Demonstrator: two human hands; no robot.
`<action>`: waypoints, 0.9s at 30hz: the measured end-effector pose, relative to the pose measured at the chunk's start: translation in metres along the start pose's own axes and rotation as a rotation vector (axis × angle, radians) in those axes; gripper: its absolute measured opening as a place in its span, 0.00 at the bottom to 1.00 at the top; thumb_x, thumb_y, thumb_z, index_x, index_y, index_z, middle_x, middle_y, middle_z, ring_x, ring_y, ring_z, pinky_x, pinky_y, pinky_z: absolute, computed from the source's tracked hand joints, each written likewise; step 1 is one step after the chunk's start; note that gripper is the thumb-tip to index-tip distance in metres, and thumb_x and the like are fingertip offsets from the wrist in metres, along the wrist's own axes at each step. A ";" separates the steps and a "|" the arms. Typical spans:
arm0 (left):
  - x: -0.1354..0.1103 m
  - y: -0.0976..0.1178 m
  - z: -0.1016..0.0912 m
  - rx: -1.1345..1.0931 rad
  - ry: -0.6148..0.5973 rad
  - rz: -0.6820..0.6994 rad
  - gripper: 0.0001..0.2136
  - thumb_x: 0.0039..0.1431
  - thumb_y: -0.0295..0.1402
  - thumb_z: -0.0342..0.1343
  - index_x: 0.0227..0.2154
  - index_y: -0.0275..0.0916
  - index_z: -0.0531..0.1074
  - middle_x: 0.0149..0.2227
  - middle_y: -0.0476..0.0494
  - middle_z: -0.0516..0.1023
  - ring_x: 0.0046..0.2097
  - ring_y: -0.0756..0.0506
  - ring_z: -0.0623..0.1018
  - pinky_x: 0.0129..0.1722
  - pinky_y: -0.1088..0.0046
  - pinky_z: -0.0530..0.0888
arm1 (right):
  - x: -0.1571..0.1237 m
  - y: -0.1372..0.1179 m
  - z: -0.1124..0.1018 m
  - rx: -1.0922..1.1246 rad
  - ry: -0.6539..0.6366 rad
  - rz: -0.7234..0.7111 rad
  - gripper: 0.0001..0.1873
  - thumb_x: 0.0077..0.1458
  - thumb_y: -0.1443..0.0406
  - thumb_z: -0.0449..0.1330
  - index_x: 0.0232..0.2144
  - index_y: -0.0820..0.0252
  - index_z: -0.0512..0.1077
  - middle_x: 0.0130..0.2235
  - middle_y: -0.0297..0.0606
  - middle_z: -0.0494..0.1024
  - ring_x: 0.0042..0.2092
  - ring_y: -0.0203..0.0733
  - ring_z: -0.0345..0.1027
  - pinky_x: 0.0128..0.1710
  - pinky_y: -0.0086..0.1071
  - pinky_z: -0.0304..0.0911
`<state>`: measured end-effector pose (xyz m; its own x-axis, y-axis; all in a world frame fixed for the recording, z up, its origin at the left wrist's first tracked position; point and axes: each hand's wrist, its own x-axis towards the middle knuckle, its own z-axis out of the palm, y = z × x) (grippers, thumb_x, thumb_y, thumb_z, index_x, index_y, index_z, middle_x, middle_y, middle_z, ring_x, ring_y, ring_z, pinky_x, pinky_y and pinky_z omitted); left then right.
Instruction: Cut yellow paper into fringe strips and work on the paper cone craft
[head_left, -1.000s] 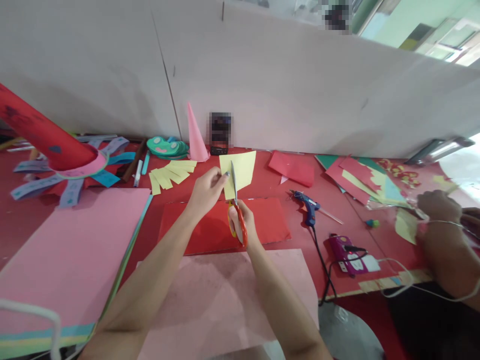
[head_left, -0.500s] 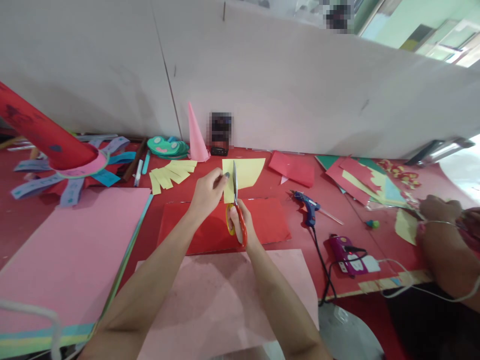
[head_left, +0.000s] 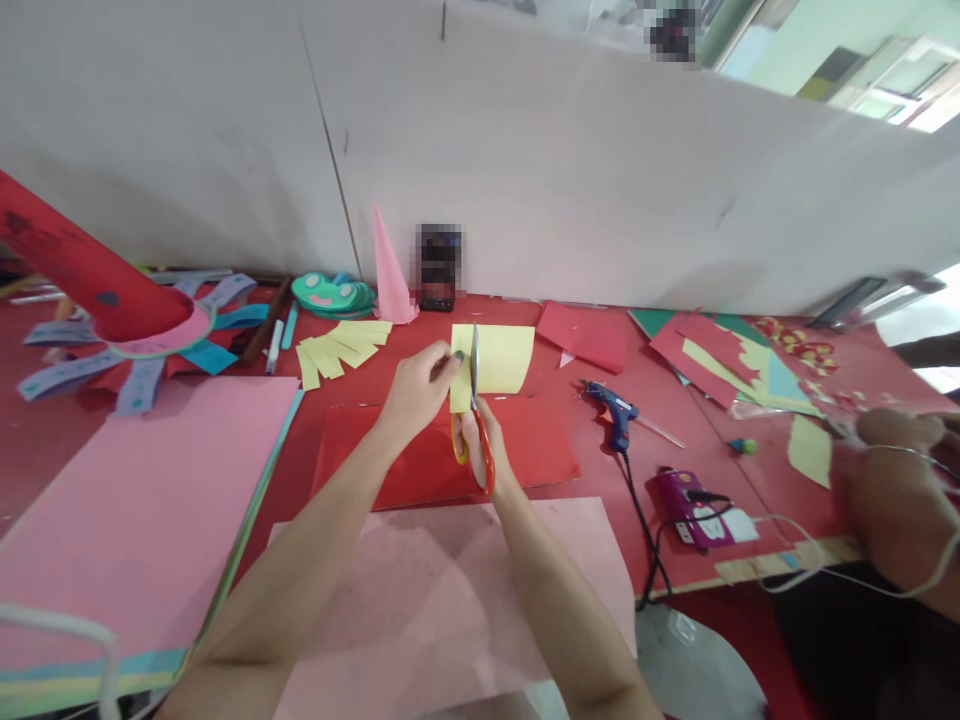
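My left hand (head_left: 415, 388) pinches the left edge of a yellow paper sheet (head_left: 501, 357) held above the table. My right hand (head_left: 480, 450) grips orange-handled scissors (head_left: 474, 412), whose blades point up into the sheet near its left side. Below both hands lies a red sheet (head_left: 540, 450) on the red table (head_left: 45, 450), with a pale pink sheet (head_left: 450, 600) nearer to me. A pile of yellow paper strips (head_left: 341, 347) lies to the left of my left hand.
A big pink sheet (head_left: 142, 500) covers the left. A red cone with paper strips (head_left: 112, 300), a pink cone (head_left: 390, 270) and green masks (head_left: 330, 293) stand at the back. A blue glue gun (head_left: 615, 415) lies right. Another person's hand (head_left: 892, 440) works over coloured sheets (head_left: 727, 355).
The yellow sheet has turned and shifted right in my left hand while the scissors blades have moved further up into it. The other person's hand at right has moved slightly.
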<state>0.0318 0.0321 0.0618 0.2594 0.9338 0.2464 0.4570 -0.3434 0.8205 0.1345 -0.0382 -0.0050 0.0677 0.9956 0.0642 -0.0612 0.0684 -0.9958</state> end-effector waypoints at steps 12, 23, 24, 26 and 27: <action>-0.002 0.000 0.004 -0.023 0.011 0.018 0.12 0.56 0.36 0.46 0.20 0.40 0.52 0.19 0.55 0.55 0.23 0.53 0.59 0.25 0.76 0.57 | -0.001 -0.005 -0.001 0.073 -0.001 0.027 0.20 0.56 0.47 0.51 0.28 0.56 0.60 0.16 0.25 0.60 0.16 0.31 0.53 0.18 0.27 0.53; -0.002 -0.002 0.004 -0.034 -0.009 0.022 0.12 0.57 0.35 0.46 0.21 0.40 0.52 0.18 0.55 0.54 0.23 0.53 0.57 0.24 0.76 0.56 | 0.001 -0.002 0.000 0.111 0.056 0.042 0.21 0.53 0.46 0.54 0.36 0.57 0.62 0.20 0.27 0.63 0.16 0.30 0.54 0.15 0.26 0.53; -0.002 -0.002 0.004 -0.035 -0.009 0.022 0.12 0.57 0.35 0.46 0.21 0.40 0.52 0.18 0.55 0.54 0.23 0.53 0.57 0.24 0.76 0.56 | 0.001 -0.001 0.001 0.114 0.064 0.048 0.21 0.53 0.46 0.54 0.36 0.56 0.62 0.20 0.26 0.63 0.16 0.29 0.54 0.15 0.26 0.52; -0.002 -0.002 0.005 -0.031 -0.008 0.019 0.12 0.56 0.35 0.46 0.21 0.40 0.52 0.19 0.55 0.54 0.23 0.53 0.58 0.24 0.76 0.56 | 0.000 -0.002 0.001 0.124 0.084 0.060 0.20 0.53 0.47 0.55 0.35 0.56 0.62 0.19 0.25 0.62 0.15 0.29 0.53 0.15 0.25 0.52; -0.002 -0.003 0.005 -0.029 -0.007 0.016 0.12 0.56 0.34 0.47 0.20 0.40 0.52 0.19 0.55 0.54 0.23 0.53 0.58 0.25 0.76 0.56 | 0.000 -0.002 0.002 0.129 0.092 0.065 0.20 0.53 0.47 0.55 0.35 0.56 0.62 0.19 0.25 0.62 0.15 0.28 0.52 0.14 0.25 0.52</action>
<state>0.0344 0.0309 0.0566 0.2725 0.9275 0.2560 0.4277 -0.3551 0.8312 0.1330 -0.0385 -0.0030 0.1499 0.9886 -0.0125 -0.1950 0.0172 -0.9806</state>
